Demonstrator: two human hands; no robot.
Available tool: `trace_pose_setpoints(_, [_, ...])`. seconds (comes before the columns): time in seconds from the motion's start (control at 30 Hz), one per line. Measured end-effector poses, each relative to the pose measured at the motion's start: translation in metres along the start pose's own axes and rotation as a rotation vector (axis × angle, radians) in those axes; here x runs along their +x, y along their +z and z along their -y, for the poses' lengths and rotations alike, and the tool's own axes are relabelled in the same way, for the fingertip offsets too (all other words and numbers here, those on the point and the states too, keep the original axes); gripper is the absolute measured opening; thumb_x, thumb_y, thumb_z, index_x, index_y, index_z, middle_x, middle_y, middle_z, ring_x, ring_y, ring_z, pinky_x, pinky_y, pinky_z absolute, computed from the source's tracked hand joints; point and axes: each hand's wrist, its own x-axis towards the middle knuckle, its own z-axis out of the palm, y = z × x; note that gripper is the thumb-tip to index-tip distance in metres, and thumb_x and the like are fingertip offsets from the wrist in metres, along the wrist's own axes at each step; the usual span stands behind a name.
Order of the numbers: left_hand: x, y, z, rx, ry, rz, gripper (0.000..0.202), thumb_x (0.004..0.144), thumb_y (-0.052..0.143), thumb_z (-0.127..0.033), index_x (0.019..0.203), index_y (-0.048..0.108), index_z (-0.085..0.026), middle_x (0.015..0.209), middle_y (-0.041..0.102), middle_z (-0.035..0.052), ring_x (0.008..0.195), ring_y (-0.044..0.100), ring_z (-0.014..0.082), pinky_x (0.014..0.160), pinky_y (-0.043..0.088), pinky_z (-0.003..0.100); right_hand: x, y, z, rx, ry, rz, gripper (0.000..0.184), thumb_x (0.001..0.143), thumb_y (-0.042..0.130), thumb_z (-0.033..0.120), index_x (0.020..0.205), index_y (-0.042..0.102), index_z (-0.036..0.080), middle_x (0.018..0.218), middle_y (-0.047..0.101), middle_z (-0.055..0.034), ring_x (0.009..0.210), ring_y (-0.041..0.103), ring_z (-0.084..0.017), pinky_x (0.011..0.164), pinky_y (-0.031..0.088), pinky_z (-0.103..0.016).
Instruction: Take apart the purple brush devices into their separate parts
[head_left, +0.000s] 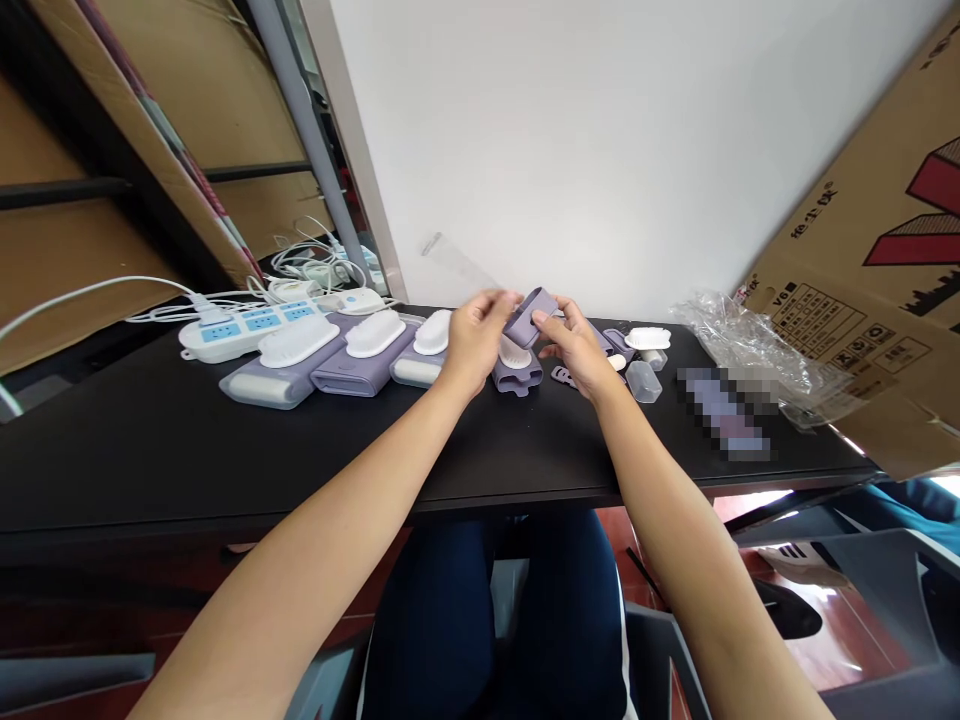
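Above the far middle of the black table [150, 450], my left hand [474, 335] and my right hand [574, 345] together hold a small purple case [531, 314]. Fingers of both hands pinch its ends. Just below it on the table lies a purple body with a white brush head [516, 365]. Three assembled purple units with white brush heads [341, 355] lie in a row to the left. Small white and clear caps [646, 360] and purple parts lie right of my right hand.
A white power strip [247, 325] with tangled white cables sits at the back left. Crumpled clear plastic bags [750, 340] and a large cardboard box [877, 260] stand at the right. A white wall rises behind the table. My legs show under the table's front edge.
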Motion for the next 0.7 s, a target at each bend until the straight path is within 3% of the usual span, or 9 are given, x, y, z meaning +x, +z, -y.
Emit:
trace_pose_setpoints(0.07, [0.008, -0.006, 0.002, -0.018, 0.020, -0.219, 0.033, 0.097, 0.072, -0.052, 0.095, 0.069, -0.019, 0.109, 0.079, 0.0081, 0.096, 0.071, 0.0171, 0.079, 0.053, 0.025, 0.001, -0.007, 0.000, 0.009, -0.001, -0.063, 0.056, 0.074, 0.085, 0.062, 0.110, 0.060, 0.028, 0.096, 0.072, 0.0011, 0.086, 0.068, -0.016, 0.063, 0.047, -0.024])
trace_pose_setpoints(0.13, [0.015, -0.013, 0.005, 0.033, 0.024, -0.312, 0.031, 0.099, 0.071, -0.050, 0.095, 0.066, -0.020, 0.107, 0.079, 0.0072, 0.092, 0.071, 0.0149, 0.077, 0.052, 0.023, 0.002, -0.015, 0.002, -0.012, -0.021, -0.201, 0.045, 0.081, 0.075, 0.062, 0.106, 0.061, 0.027, 0.099, 0.071, 0.0002, 0.087, 0.067, -0.017, 0.065, 0.048, -0.025])
trace_pose_setpoints(0.23, [0.017, -0.018, 0.009, 0.120, 0.020, -0.201, 0.022, 0.099, 0.072, -0.040, 0.092, 0.065, -0.020, 0.094, 0.078, 0.0047, 0.084, 0.071, 0.0149, 0.075, 0.053, 0.024, 0.003, -0.028, 0.005, -0.234, -0.045, -0.490, 0.041, 0.094, 0.055, 0.056, 0.122, 0.064, 0.028, 0.115, 0.071, -0.0037, 0.103, 0.068, -0.022, 0.080, 0.054, -0.032])
trace_pose_setpoints(0.33, [0.010, -0.015, 0.010, 0.237, 0.072, -0.086, 0.015, 0.098, 0.072, -0.034, 0.092, 0.070, -0.021, 0.084, 0.075, 0.0020, 0.081, 0.071, 0.0163, 0.078, 0.053, 0.027, 0.002, -0.036, 0.006, -0.700, -0.014, -0.678, 0.056, 0.097, 0.057, 0.043, 0.149, 0.056, 0.026, 0.136, 0.066, -0.0122, 0.129, 0.062, -0.030, 0.107, 0.049, -0.045])
trace_pose_setpoints(0.4, [0.003, -0.012, 0.009, 0.370, 0.114, -0.025, 0.015, 0.097, 0.073, -0.036, 0.095, 0.075, -0.021, 0.084, 0.076, 0.0017, 0.079, 0.069, 0.0177, 0.079, 0.053, 0.030, 0.002, -0.039, 0.004, -0.977, 0.018, -0.711, 0.063, 0.096, 0.061, 0.036, 0.157, 0.051, 0.023, 0.141, 0.063, -0.0169, 0.136, 0.057, -0.034, 0.115, 0.042, -0.051])
trace_pose_setpoints(0.5, [-0.006, -0.009, 0.008, 0.537, 0.179, 0.056, 0.019, 0.096, 0.073, -0.038, 0.099, 0.080, -0.021, 0.093, 0.080, 0.0036, 0.085, 0.069, 0.0209, 0.084, 0.052, 0.034, 0.002, -0.042, -0.003, -1.193, 0.100, -0.701, 0.056, 0.097, 0.060, 0.027, 0.153, 0.055, 0.023, 0.142, 0.063, -0.0182, 0.135, 0.057, -0.036, 0.115, 0.040, -0.054])
trace_pose_setpoints(0.6, [-0.011, -0.007, 0.008, 0.649, 0.226, 0.121, 0.019, 0.097, 0.073, -0.037, 0.101, 0.082, -0.022, 0.098, 0.081, 0.0050, 0.092, 0.069, 0.0235, 0.088, 0.051, 0.036, 0.004, -0.045, -0.007, -1.245, 0.155, -0.711, 0.054, 0.096, 0.061, 0.023, 0.150, 0.059, 0.023, 0.150, 0.059, -0.0192, 0.141, 0.053, -0.036, 0.117, 0.037, -0.055])
trace_pose_setpoints(0.7, [-0.014, -0.005, 0.009, 0.735, 0.246, 0.183, 0.019, 0.099, 0.072, -0.038, 0.104, 0.082, -0.022, 0.088, 0.078, 0.0042, 0.088, 0.066, 0.0236, 0.086, 0.050, 0.036, 0.004, -0.044, -0.005, -1.173, 0.056, -0.759, 0.045, 0.100, 0.060, 0.029, 0.144, 0.065, 0.023, 0.156, 0.057, -0.0182, 0.147, 0.050, -0.035, 0.121, 0.035, -0.054])
